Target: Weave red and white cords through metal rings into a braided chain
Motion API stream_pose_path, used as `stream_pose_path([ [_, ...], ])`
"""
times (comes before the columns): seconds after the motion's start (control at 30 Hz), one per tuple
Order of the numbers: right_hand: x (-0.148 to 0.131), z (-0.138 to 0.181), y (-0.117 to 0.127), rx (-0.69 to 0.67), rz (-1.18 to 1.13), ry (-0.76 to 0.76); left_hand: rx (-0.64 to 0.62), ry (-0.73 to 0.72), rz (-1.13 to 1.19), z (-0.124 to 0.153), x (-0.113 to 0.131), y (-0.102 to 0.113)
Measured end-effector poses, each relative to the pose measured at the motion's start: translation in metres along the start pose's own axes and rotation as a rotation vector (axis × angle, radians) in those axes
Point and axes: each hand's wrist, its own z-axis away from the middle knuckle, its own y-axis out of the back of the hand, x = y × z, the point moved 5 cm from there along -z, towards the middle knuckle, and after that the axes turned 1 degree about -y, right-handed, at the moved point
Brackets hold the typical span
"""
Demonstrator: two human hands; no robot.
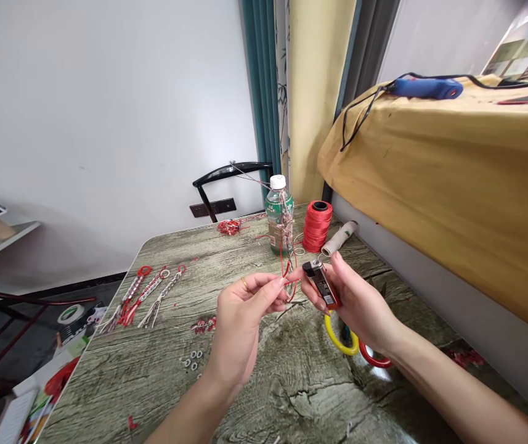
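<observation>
Between thumb and fingers, my left hand point(252, 308) pinches a thin red cord point(292, 280), whose end points toward a lighter. The dark lighter point(323, 285) with its metal top lies in the curled fingers of my right hand point(360, 302), thumb raised. No flame shows. Just beyond the fingers a plastic bottle point(273, 213) with a white cap stands upright, with braided red and grey cords point(288, 228) hanging down its front. Below my right hand lie scissors with a yellow handle loop point(340, 342) and a red one; their blades are hidden.
A red thread spool point(318, 227) and a pale roll point(339, 238) stand behind my right hand. Several braided tassels point(153, 287) lie at the left. Small white rings point(193, 356), beads point(204, 325) and a red thread tangle point(230, 227) are on the table point(153, 382).
</observation>
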Motion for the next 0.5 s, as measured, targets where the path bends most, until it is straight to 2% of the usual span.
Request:
stream_pose_path([
  [0.13,0.007,-0.002,0.002,0.026,0.016,-0.035,0.006,-0.007,-0.006,0.000,0.000,-0.001],
  [0.33,0.007,0.001,-0.002,0.039,0.037,0.015,0.023,0.002,-0.017,0.001,0.000,-0.001],
  [0.5,-0.003,0.005,-0.001,0.195,0.127,0.002,-0.063,0.055,-0.063,0.004,-0.005,-0.007],
])
